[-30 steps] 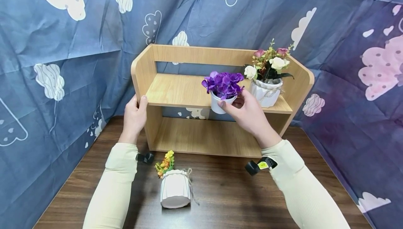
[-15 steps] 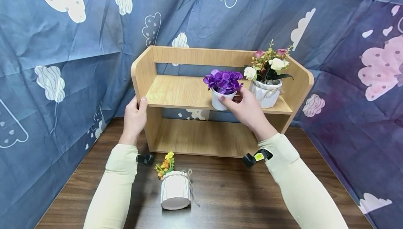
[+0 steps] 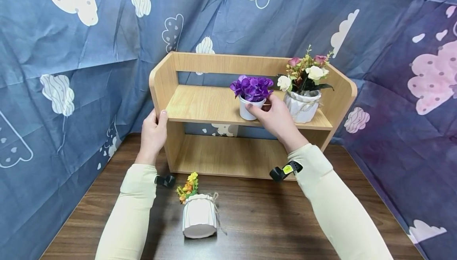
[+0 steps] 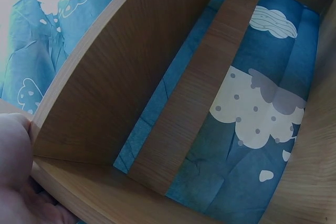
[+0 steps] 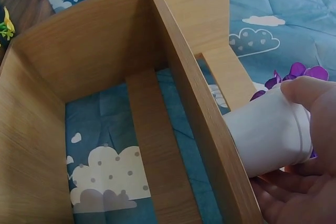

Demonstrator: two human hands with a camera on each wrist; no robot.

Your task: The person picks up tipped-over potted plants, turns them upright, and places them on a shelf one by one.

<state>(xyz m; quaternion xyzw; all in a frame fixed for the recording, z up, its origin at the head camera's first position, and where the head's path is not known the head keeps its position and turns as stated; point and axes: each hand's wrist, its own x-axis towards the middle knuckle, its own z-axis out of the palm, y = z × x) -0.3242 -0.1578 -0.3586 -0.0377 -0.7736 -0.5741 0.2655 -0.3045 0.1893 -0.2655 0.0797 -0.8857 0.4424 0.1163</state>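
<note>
One white pot [image 3: 247, 111] of purple flowers [image 3: 251, 88] is pinched by the right hand [image 3: 276, 117] at the wooden shelf [image 3: 205, 101] edge; the left hand [image 3: 153, 133] grips the left side panel [image 3: 163, 81].

Upper shelf [image 3: 201, 103]: room leftward, rose pot [image 3: 302, 106] blocking right.

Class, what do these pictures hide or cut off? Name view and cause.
Left wrist: part of the left hand, cut by the left edge.
Right wrist: some purple flowers, behind the white pot and right hand.
Head: mouth of the tipped pot, hidden behind its body.
</note>
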